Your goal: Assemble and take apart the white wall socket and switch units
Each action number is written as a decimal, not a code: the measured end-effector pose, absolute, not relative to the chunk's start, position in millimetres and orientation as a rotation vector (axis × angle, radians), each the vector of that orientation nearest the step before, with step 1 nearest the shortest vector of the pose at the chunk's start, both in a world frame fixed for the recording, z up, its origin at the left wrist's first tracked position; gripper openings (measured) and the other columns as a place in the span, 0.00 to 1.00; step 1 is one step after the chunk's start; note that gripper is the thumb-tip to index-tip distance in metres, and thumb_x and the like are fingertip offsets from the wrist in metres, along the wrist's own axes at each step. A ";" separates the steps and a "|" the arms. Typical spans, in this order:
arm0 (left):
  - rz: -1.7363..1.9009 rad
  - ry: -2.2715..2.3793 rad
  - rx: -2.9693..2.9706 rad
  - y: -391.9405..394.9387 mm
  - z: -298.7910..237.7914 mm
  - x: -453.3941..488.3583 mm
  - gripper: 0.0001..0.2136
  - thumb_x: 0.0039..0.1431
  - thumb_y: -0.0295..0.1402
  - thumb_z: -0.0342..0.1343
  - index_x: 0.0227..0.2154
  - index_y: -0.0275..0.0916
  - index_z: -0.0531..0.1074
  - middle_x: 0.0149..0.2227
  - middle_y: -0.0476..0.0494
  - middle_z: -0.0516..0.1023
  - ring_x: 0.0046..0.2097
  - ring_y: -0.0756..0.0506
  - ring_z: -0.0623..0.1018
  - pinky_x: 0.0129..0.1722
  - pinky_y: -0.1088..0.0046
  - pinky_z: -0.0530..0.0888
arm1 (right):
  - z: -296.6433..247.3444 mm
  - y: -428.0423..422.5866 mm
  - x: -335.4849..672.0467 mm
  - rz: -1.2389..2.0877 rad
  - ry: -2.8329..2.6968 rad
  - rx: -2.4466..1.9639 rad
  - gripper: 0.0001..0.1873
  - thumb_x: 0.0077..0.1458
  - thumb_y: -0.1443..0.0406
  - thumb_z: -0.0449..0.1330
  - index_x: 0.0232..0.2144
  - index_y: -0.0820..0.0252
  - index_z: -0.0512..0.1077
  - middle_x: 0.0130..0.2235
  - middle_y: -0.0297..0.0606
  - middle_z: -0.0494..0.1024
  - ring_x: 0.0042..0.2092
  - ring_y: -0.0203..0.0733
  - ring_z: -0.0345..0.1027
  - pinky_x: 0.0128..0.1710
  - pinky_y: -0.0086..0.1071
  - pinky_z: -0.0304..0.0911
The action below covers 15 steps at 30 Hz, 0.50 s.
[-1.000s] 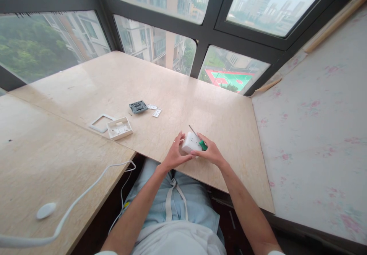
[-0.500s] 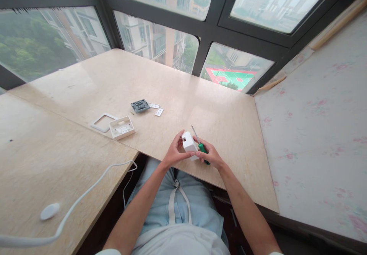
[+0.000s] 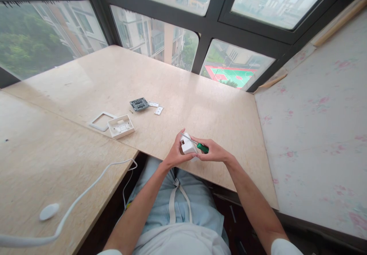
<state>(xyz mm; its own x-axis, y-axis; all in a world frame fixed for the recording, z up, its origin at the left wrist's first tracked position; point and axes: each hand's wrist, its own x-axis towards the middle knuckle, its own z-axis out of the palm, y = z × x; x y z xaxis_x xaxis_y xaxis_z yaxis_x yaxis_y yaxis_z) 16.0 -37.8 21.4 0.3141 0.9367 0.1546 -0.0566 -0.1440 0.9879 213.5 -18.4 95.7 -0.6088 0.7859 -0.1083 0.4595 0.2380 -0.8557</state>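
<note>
Between my hands, just above the table's front edge, is a small white plastic box (image 3: 187,147) with a dark notch in its side. My left hand (image 3: 174,153) is closed round its left side, thumb along the bottom. In my right hand (image 3: 214,151) is a screwdriver with a green handle (image 3: 203,148); its shaft points left across the box's top. My right fingertips also touch the box's right side. Left of my hands lie an open white wall box (image 3: 121,126), a white square frame (image 3: 96,126), a dark grey plate (image 3: 139,104) and two small white pieces (image 3: 158,110).
A white cable (image 3: 86,191) runs over the left tabletop and hangs down past its edge. Close to it lies a white round disc (image 3: 49,211). Windows stand behind the table (image 3: 223,113), and a flowered wall (image 3: 312,132) borders its right side.
The screwdriver has swung from pointing up to lying leftward across the top of the white box. My right hand has turned with it, while my left hand keeps its hold.
</note>
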 end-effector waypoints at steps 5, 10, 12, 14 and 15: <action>1.083 0.886 1.448 -37.1 18.2 15.4 0.49 0.48 0.47 0.65 0.67 0.41 0.41 0.52 0.39 0.68 0.47 0.42 0.73 0.46 0.65 0.73 | 101.6 -16.8 214.2 1.324 -2.178 -1.152 0.39 0.46 0.62 0.62 0.62 0.62 0.63 0.27 0.28 0.71 0.27 0.32 0.57 0.29 0.27 0.58; 1.080 0.878 1.424 -37.4 18.2 14.8 0.48 0.47 0.41 0.64 0.66 0.41 0.42 0.51 0.38 0.69 0.44 0.43 0.74 0.43 0.65 0.73 | 97.3 -19.8 209.8 1.186 -2.231 -1.176 0.42 0.45 0.62 0.63 0.63 0.63 0.62 0.32 0.30 0.74 0.27 0.31 0.57 0.30 0.26 0.59; 1.088 0.869 1.419 -38.0 19.8 15.2 0.46 0.47 0.38 0.64 0.65 0.40 0.44 0.51 0.37 0.69 0.45 0.42 0.74 0.44 0.64 0.73 | 95.2 -21.8 208.0 1.115 -2.250 -1.205 0.44 0.44 0.62 0.63 0.64 0.63 0.60 0.37 0.34 0.76 0.28 0.31 0.59 0.31 0.27 0.60; 1.100 0.868 1.427 -38.6 21.6 15.8 0.44 0.46 0.37 0.64 0.64 0.40 0.46 0.51 0.37 0.69 0.46 0.41 0.74 0.45 0.64 0.73 | 94.7 -23.8 206.8 1.062 -2.276 -1.223 0.45 0.43 0.63 0.63 0.64 0.63 0.59 0.43 0.38 0.77 0.30 0.33 0.62 0.33 0.28 0.62; 1.100 0.869 1.433 -39.0 22.5 16.2 0.44 0.45 0.36 0.64 0.63 0.40 0.47 0.52 0.37 0.69 0.47 0.41 0.74 0.46 0.63 0.73 | 95.3 -24.7 206.4 1.046 -2.289 -1.224 0.45 0.43 0.63 0.63 0.65 0.62 0.59 0.45 0.39 0.77 0.31 0.33 0.63 0.34 0.28 0.63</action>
